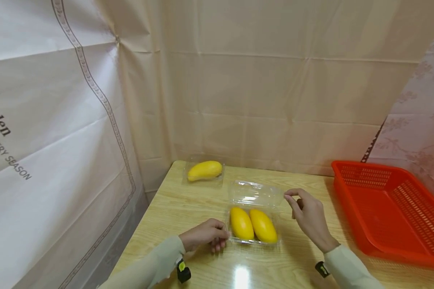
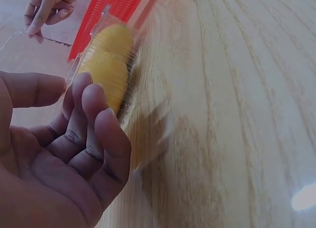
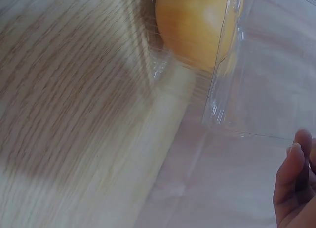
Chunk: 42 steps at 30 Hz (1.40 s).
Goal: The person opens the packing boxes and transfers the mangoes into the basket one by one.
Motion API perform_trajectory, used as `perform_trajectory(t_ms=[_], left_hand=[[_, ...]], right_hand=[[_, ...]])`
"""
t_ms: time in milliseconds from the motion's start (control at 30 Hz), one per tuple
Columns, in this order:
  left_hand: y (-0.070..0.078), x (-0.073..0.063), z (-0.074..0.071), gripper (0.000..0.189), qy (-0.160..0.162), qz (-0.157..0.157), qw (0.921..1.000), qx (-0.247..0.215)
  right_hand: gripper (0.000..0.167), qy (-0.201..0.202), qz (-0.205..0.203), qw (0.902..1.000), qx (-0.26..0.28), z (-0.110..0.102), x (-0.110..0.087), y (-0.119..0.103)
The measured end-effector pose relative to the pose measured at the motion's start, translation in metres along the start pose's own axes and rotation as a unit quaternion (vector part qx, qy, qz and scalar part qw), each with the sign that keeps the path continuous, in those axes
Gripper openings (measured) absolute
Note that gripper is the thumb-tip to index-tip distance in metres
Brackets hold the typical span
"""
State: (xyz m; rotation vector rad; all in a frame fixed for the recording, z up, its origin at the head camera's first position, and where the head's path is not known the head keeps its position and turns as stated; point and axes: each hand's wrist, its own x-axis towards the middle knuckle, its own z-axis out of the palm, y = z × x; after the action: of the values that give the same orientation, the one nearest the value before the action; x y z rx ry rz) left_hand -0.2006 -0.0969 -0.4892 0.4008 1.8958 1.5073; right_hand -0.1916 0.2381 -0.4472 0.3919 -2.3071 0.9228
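Note:
Two yellow mangoes (image 1: 241,223) lie side by side in the base of a clear plastic clamshell box (image 1: 254,242). Its lid (image 1: 257,194) is raised, tilted back on the far side. At the box's left edge my left hand (image 1: 207,233) pinches the rim between thumb and fingertip, its other fingers curled below. My right hand (image 1: 309,214) pinches the right corner of the lid between thumb and index finger. The right wrist view shows the lid's transparent edge (image 3: 256,134) meeting those fingertips, and one mango (image 3: 192,25) behind the box wall.
A second clear box with one mango (image 1: 205,171) stands at the table's back left corner. On the right sits a red plastic basket (image 1: 374,200) with slotted walls. Beige cloth (image 1: 238,100) hangs behind the wooden table (image 1: 173,208).

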Motion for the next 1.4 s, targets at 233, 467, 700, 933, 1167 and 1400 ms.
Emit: perform_trajectory(t_ms=[233,467,700,933,1167,1400], left_hand=[[-0.001,0.002,-0.002,0.020,-0.005,0.005,1.0000,0.004],[0.000,0.002,-0.003,0.020,-0.005,0.001,1.0000,0.005],[0.000,0.000,-0.004,0.021,0.000,0.000,1.0000,0.004],[0.001,-0.001,-0.006,0.025,0.002,0.003,1.0000,0.004],[0.003,-0.001,-0.005,0.026,0.002,-0.004,1.0000,0.005],[0.003,-0.001,-0.003,0.026,0.001,-0.006,1.0000,0.003]], right_hand=[[0.009,-0.017,0.039,0.9988,0.023,0.002,0.003,0.005],[0.012,-0.031,0.054,0.9972,0.040,0.005,0.007,0.008],[0.009,-0.052,0.091,0.9937,0.040,0.013,0.006,0.012],[0.010,-0.059,0.117,0.9905,0.043,0.019,0.006,0.016],[0.012,-0.078,0.150,0.9846,0.044,0.022,0.007,0.020],[0.013,-0.093,0.182,0.9773,0.055,0.027,0.005,0.027]])
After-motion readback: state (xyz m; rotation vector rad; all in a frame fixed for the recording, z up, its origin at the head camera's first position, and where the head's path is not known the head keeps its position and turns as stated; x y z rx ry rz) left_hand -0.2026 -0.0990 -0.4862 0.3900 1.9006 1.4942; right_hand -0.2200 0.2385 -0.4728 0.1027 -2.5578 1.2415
